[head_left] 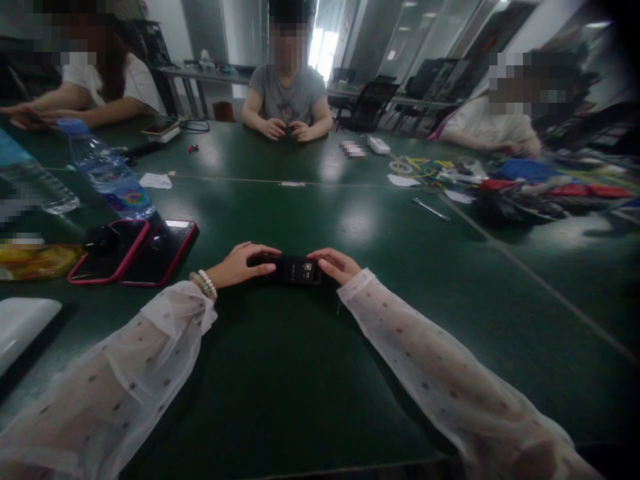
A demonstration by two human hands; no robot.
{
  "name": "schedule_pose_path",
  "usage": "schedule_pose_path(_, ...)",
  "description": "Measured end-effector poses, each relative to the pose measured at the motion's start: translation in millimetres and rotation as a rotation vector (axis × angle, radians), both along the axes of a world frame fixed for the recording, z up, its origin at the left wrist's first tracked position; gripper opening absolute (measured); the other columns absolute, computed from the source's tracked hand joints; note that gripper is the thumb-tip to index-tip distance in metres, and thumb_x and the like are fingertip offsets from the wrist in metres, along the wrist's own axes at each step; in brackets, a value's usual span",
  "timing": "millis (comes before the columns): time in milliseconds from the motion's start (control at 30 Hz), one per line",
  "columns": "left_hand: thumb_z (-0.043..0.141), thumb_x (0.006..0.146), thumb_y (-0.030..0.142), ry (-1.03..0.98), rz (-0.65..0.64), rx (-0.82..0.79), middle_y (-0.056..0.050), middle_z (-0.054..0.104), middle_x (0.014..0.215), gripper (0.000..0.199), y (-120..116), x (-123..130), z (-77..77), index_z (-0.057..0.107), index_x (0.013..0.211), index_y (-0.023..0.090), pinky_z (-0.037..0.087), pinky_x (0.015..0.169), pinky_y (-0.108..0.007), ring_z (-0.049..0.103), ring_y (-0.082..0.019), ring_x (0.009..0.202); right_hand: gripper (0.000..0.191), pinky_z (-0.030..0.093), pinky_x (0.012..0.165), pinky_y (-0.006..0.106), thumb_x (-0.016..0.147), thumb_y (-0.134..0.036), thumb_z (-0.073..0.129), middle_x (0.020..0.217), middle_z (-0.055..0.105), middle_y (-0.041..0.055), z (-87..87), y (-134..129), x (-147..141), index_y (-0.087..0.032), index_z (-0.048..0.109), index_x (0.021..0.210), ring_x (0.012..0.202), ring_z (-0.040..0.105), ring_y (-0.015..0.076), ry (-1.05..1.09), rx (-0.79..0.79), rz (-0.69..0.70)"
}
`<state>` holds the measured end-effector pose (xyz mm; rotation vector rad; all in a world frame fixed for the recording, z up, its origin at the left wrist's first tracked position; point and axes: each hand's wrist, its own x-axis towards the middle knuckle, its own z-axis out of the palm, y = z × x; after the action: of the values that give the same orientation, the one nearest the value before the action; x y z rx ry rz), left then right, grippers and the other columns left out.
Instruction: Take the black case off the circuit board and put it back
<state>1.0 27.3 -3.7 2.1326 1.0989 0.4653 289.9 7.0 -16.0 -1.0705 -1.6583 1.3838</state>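
Object (295, 271), black and oblong with white markings, is at the near middle of the green table (280, 373); whether resting or slightly raised, I cannot tell. The left hand (243, 265) holds its left end between thumb and fingers, the right hand (343, 267) its right end. Left, two red-edged phones (159, 259) lie near a bottle (113, 177); farther right, a wrench (431, 209). A person in grey (287, 93) sits at the far side.
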Motion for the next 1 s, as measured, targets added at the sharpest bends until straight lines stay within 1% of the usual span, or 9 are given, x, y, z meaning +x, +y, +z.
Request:
schedule_pose_path(167, 0.055, 0.089, 0.06, -0.011, 0.0, 0.004, -0.007, 0.065, 0.126, 0.053, 0, 0, -0.8, 0.06, 0.129, 0.026, 0.031, 0.111, -0.055, 0.06, -0.026, 0.111, 0.042, 0.049, 0.099, 0.047, 0.083, -0.062, 0.062, 0.11, 0.071, 0.0061, 0.3, 0, 0, -0.027, 0.067, 0.105, 0.106, 0.066, 0.0233, -0.002, 0.009, -0.001)
schedule_pose_path(333, 0.054, 0.089, 0.062, 0.002, 0.003, 0.007, -0.007, 0.065, 0.125, 0.053, 1, 0, -1.0, 0.059, 0.129, 0.027, 0.032, 0.11, -0.055, 0.059, -0.027, 0.112, 0.04, 0.049, 0.099, 0.048, 0.087, -0.061, 0.058, 0.11, 0.072, 0.0054, 4.5, -2, 0, -0.026, 0.067, 0.105, 0.105, 0.067, 0.0228, -0.024, -0.005, -0.015)
schedule_pose_path(467, 0.054, 0.089, 0.062, 0.002, 0.002, -0.004, -0.008, 0.064, 0.126, 0.055, 1, -1, -1.2, 0.059, 0.13, 0.026, 0.033, 0.109, -0.056, 0.059, -0.027, 0.113, 0.039, 0.05, 0.098, 0.047, 0.086, -0.061, 0.059, 0.107, 0.072, 0.0051, 4.2, -3, 0, -0.027, 0.067, 0.104, 0.102, 0.068, 0.0217, -0.007, -0.006, -0.008)
schedule_pose_path(600, 0.054, 0.088, 0.062, -0.009, 0.007, -0.012, -0.008, 0.064, 0.126, 0.055, 0, 0, -0.6, 0.059, 0.129, 0.026, 0.033, 0.11, -0.057, 0.059, -0.028, 0.114, 0.041, 0.047, 0.101, 0.048, 0.077, -0.053, 0.073, 0.108, 0.071, 0.0049, -3.2, 1, 1, -0.026, 0.064, 0.107, 0.106, 0.066, 0.0217, 0.041, 0.0, 0.027)
schedule_pose_path(733, 0.054, 0.088, 0.062, -0.009, 0.011, -0.018, -0.007, 0.064, 0.127, 0.055, -1, 0, 1.0, 0.059, 0.129, 0.026, 0.032, 0.11, -0.057, 0.06, -0.028, 0.114, 0.055, 0.043, 0.106, 0.051, 0.063, -0.04, 0.086, 0.11, 0.069, 0.0042, -9.7, 6, 5, -0.025, 0.062, 0.11, 0.11, 0.065, 0.0225, 0.015, 0.038, 0.062)
schedule_pose_path(867, 0.054, 0.089, 0.062, 0.002, 0.006, -0.009, -0.007, 0.064, 0.128, 0.054, 0, 0, 0.6, 0.059, 0.13, 0.026, 0.03, 0.112, -0.056, 0.059, -0.027, 0.115, 0.063, 0.041, 0.108, 0.053, 0.059, -0.037, 0.088, 0.113, 0.067, 0.005, -11.9, 8, 6, -0.025, 0.06, 0.114, 0.112, 0.063, 0.0233, -0.029, 0.071, 0.091)
schedule_pose_path(1000, 0.049, 0.091, 0.063, 0.01, 0.004, 0.017, -0.007, 0.063, 0.131, 0.055, 2, -1, -2.1, 0.059, 0.13, 0.026, 0.028, 0.113, -0.056, 0.057, -0.027, 0.118, 0.065, 0.039, 0.109, 0.053, 0.059, -0.037, 0.088, 0.113, 0.067, 0.0048, -12.2, 8, 6, -0.026, 0.058, 0.116, 0.111, 0.063, 0.0228, -0.058, 0.101, 0.109)
